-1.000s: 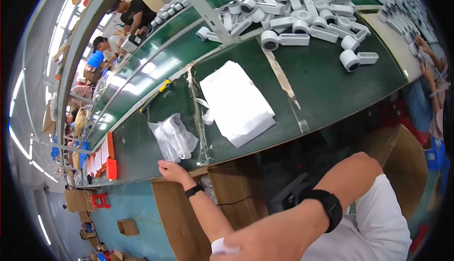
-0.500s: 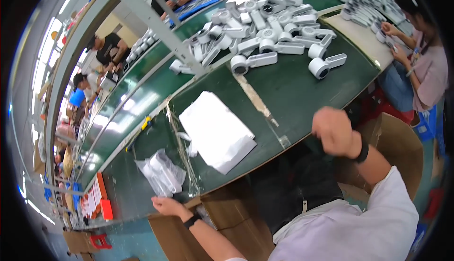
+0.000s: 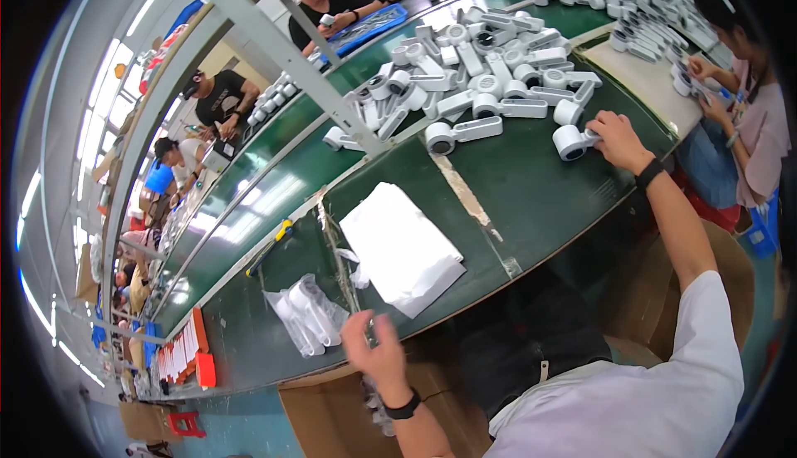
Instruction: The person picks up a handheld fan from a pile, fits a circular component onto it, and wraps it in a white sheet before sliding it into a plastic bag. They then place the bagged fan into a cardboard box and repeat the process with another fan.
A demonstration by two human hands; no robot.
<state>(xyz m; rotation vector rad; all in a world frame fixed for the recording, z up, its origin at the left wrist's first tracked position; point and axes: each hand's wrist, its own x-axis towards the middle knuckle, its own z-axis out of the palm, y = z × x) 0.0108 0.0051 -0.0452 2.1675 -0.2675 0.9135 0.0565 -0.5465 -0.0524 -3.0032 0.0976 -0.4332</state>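
My right hand [image 3: 621,140] has its fingers closed round the handle of a white device [image 3: 570,143] with a drum-shaped head and a dark round end. That device rests on the green table [image 3: 548,200], apart from the pile. My left hand [image 3: 375,352] is over the table's near edge, thumb and fingers apart, with nothing in it. Just left of it lie white devices in clear plastic bags [image 3: 305,315]. A stack of white bags or sheets [image 3: 400,246] lies flat between my hands.
A large heap of similar white devices [image 3: 486,68] covers the far middle. A yellow-and-black cutter [image 3: 270,246] lies by the table's rail. Orange boxes [image 3: 184,350] stand at left. Open cartons [image 3: 357,421] sit below the edge. A co-worker [image 3: 751,117] works at right.
My right hand has reached forward and taken hold of the nearest white device's handle. My left hand has moved right, away from the bagged devices. The view has shifted slightly.
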